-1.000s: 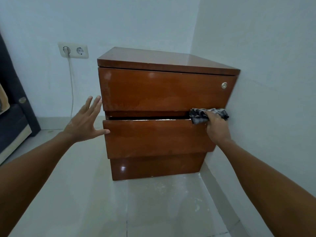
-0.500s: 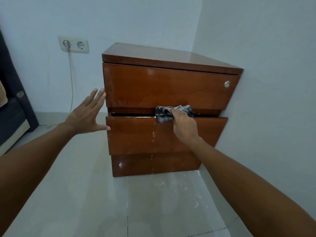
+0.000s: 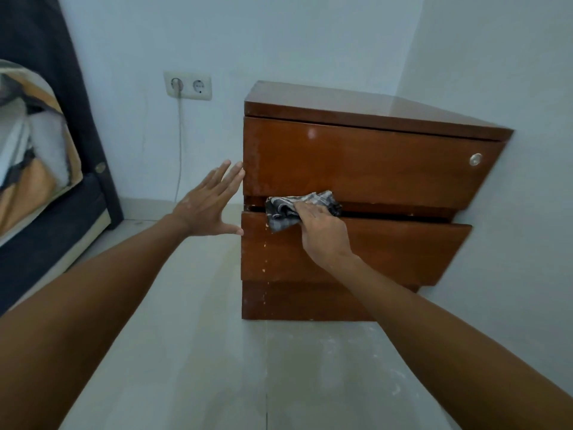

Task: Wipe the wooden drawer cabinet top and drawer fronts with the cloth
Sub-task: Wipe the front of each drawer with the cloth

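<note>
Cloth (image 3: 297, 209): grey patterned, bunched, sits on the top edge of the middle drawer front (image 3: 387, 246), near its left end, partly in the gap under the top drawer front (image 3: 356, 162). Our right hand (image 3: 322, 234) has it, grip curled over the cloth and pressing it onto that edge. Middle drawer sticks out a bit past the top one. Cabinet (image 3: 341, 103) is brown glossy wood, stands on the floor tight against the right wall; round metal lock (image 3: 475, 159) at the top drawer's right end; bottom panel (image 3: 294, 302) recessed, paint chips down the left edge. Our left hand (image 3: 210, 203) is flat, fingers spread and straight, holding nothing, fingertips at the cabinet's left front edge; contact we can't confirm. Further out: pale tiled floor (image 3: 186, 352) with white specks in front of the cabinet, double wall socket (image 3: 187, 85) with one cable (image 3: 179, 144) plugged in and hanging down, dark bed frame (image 3: 77, 97) with patterned bedding (image 3: 34, 144) at far left.
</note>
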